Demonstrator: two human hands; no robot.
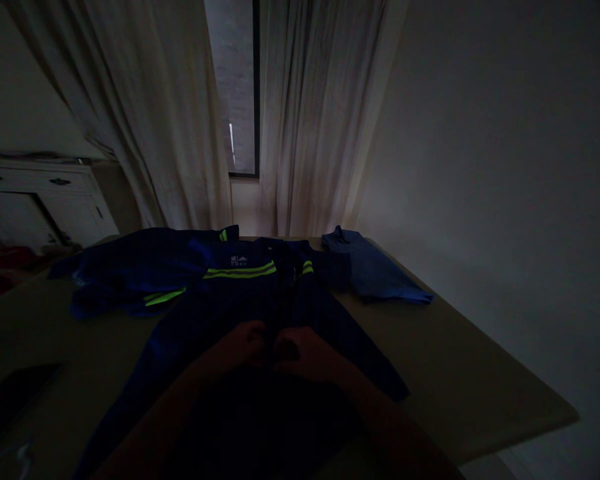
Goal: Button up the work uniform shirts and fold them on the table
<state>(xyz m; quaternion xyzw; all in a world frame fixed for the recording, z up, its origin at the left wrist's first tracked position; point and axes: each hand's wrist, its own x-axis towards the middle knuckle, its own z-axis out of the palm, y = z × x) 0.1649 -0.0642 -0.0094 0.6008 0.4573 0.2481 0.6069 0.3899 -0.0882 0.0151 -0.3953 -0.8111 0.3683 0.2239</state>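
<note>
A dark blue work jacket (235, 300) with yellow-green stripes across the chest lies spread on the table, its collar at the far side. My left hand (245, 343) is closed on the jacket near the middle of its front. Close beside it, my right hand (305, 353) has its fingers curled on the other side of the front opening. Deep shadow hides the fingertips and the cloth between them. To the left lies another dark blue garment (130, 263) with similar stripes, partly under the jacket's sleeve.
Folded blue jeans (375, 270) lie at the table's far right. A dark flat object (15, 400) is at the lower left of the table (470, 380). A white cabinet (40, 193), a red item (5, 267) and curtains (165, 120) are behind; a wall borders the right.
</note>
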